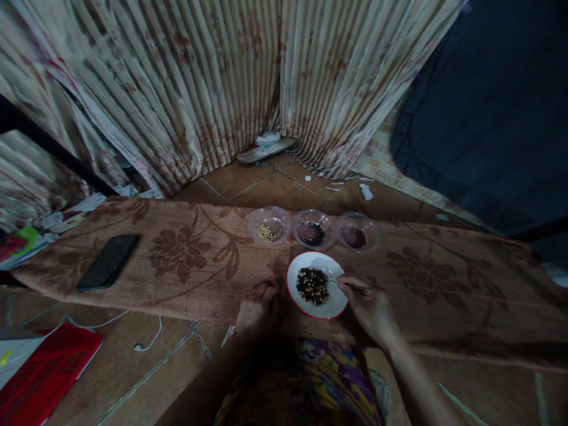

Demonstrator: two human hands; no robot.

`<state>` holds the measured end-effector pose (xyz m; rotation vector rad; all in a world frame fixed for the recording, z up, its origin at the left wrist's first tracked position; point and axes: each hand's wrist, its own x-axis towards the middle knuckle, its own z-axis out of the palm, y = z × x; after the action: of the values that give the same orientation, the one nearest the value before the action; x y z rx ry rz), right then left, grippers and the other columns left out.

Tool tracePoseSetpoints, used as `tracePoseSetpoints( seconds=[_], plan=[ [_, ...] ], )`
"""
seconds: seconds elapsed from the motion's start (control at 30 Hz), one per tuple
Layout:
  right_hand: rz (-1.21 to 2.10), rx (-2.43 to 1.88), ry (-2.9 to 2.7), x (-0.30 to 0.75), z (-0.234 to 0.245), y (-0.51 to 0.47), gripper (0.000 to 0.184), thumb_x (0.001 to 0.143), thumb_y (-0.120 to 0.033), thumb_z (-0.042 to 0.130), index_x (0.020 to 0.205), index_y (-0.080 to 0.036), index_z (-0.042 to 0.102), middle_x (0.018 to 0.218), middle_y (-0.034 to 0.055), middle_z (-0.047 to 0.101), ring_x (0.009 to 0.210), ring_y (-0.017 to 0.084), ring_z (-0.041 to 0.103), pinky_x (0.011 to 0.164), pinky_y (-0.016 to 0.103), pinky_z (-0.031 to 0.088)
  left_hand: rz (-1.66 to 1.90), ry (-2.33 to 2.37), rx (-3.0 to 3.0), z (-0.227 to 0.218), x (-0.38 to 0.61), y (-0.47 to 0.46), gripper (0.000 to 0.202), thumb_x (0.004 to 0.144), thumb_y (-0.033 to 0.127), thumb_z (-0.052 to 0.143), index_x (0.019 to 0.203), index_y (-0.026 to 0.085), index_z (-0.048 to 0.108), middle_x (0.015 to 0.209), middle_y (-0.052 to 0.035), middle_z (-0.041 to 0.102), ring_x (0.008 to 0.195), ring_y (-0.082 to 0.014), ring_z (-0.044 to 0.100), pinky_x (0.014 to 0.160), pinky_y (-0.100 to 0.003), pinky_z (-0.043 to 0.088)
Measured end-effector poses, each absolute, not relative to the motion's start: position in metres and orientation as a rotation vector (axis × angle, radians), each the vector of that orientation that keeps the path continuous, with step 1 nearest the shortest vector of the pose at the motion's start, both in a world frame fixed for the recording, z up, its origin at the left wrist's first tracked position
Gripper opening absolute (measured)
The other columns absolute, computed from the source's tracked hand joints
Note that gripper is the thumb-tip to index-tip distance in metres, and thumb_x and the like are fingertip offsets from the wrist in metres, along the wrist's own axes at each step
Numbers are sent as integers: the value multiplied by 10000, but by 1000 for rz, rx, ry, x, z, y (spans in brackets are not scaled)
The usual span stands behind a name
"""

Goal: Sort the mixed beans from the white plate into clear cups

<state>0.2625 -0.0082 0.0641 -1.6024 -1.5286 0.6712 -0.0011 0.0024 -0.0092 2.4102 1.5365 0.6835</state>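
A white plate with a red rim (336, 303) lies on a brown flowered cloth (186, 260) and holds a heap of mixed dark and pale seeds (312, 286). My right hand (368, 305) rests at the plate's right edge, fingers pinched on a thin tool (344, 283) that points at the heap. My left hand (258, 309) sits curled on the cloth just left of the plate, nothing visible in it. Behind the plate stand three clear bowls: pale seeds (268, 226), dark seeds (312, 229), reddish seeds (357, 232).
A black phone (107, 261) lies on the cloth at the left. A red flat object (42, 373) and a white cable (148, 340) lie on the tiled floor. Striped curtains (213, 83) hang behind, with a sandal (265, 148) at their foot. A dark mattress (488, 106) fills the right.
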Motion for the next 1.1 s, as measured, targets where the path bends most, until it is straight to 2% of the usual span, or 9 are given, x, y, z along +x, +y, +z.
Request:
tracePoseSetpoints(
  seconds=[0.37, 0.87, 1.1],
  plan=[
    [683, -1587, -1520, 267, 56, -8, 262, 852, -434, 590, 844, -210, 724, 954, 77, 731, 917, 231, 675, 795, 340, 535, 709, 1526, 2429, -8, -1, 3, 111, 899, 185, 473, 883, 217, 578, 876, -30, 634, 823, -146, 599, 746, -260, 510],
    [673, -1569, -1506, 267, 55, -6, 261, 846, -436, 600, 855, -216, 740, 932, 75, 741, 878, 232, 688, 757, 343, 551, 720, 1528, 2425, -6, -1, 2, 135, 899, 184, 460, 914, 219, 589, 879, -36, 636, 790, -141, 597, 732, -264, 515],
    [702, -1583, -1420, 270, 56, -6, 250, 818, -428, 645, 864, -201, 741, 946, 87, 745, 877, 233, 691, 762, 341, 556, 706, 1536, 2413, -6, -1, 2, 115, 898, 186, 469, 899, 218, 580, 884, -35, 639, 823, -150, 604, 745, -266, 514]
  ],
)
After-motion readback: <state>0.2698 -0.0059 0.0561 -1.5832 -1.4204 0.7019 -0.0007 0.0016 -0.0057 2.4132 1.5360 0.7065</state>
